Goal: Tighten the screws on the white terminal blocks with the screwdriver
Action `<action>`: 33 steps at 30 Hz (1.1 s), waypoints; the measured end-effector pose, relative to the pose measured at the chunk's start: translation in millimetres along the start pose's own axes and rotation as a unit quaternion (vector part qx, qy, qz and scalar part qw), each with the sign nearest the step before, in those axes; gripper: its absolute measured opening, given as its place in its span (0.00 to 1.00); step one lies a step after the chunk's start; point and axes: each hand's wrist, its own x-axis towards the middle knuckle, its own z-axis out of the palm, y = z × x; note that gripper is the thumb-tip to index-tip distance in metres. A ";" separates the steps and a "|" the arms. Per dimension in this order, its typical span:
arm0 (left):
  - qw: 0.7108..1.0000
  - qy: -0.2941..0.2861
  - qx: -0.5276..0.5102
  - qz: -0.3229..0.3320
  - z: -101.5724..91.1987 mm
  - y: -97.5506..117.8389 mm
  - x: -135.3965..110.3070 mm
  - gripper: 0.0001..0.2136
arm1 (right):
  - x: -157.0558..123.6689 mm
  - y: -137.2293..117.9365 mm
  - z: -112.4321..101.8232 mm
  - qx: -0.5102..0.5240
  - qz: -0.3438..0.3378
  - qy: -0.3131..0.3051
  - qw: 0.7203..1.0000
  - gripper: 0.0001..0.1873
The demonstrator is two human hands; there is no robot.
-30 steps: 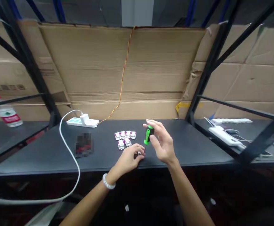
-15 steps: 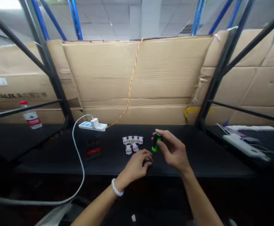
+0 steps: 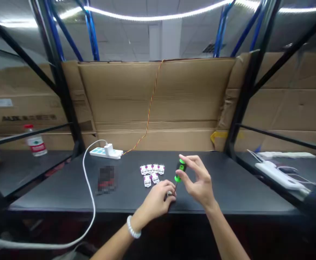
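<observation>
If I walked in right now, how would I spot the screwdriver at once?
Start at the black worktop in front of the cardboard wall. Near its front edge, the right hand holds the screwdriver, slightly tilted, pointing down beside the left hand. Its bright green and black handle sets it apart from the small white and purple pieces nearby.

A brown cardboard wall [image 3: 120, 90] stands upright, with a black table [image 3: 217, 187] spreading in front of it. Black metal posts [image 3: 63, 83] rise at both its ends, and more cardboard sheets [image 3: 290, 108] stretch beyond them on either side. Blue metal beams [image 3: 91, 34] and a pale column [image 3: 171, 43] show behind the wall; above it, a bright strip light [image 3: 158, 18] crosses a grey ceiling [image 3: 131, 43].
</observation>
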 end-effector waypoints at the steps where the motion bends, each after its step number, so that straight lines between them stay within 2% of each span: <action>1: 1.000 0.001 -0.003 -0.005 0.1 -0.3 0.1 0.06 | -0.1 0.2 0.0 0.007 0.008 -0.013 1.000 0.23; 5: 1.000 0.000 -0.012 -0.018 0.2 -0.9 0.4 0.07 | -3.0 3.7 1.4 0.125 0.076 -0.064 0.987 0.21; 8: 1.000 0.001 -0.012 -0.014 -0.3 0.2 0.4 0.08 | -4.0 6.7 2.3 0.103 0.067 -0.036 0.992 0.19; 11: 1.000 0.002 -0.016 -0.012 -0.9 1.5 0.4 0.09 | -3.1 7.1 1.7 0.060 0.052 -0.015 0.997 0.20; 16: 1.000 -0.002 -0.010 -0.012 -0.6 0.6 0.3 0.09 | -2.6 4.0 3.0 0.162 0.092 -0.079 0.979 0.21; 22: 1.000 0.000 -0.001 -0.010 0.4 -1.5 -0.4 0.08 | -0.9 2.4 3.3 0.067 0.066 -0.015 0.995 0.18; 26: 1.000 -0.008 0.002 -0.018 0.7 -2.7 0.0 0.09 | -3.2 3.8 4.7 0.165 0.093 -0.072 0.979 0.21; 28: 1.000 -0.009 0.004 -0.018 0.8 -2.7 0.0 0.10 | -4.3 4.3 7.3 0.188 0.105 -0.082 0.973 0.20; 33: 1.000 -0.012 0.010 -0.013 0.4 -0.7 -0.2 0.09 | -3.4 3.8 9.9 0.061 0.048 -0.001 0.997 0.18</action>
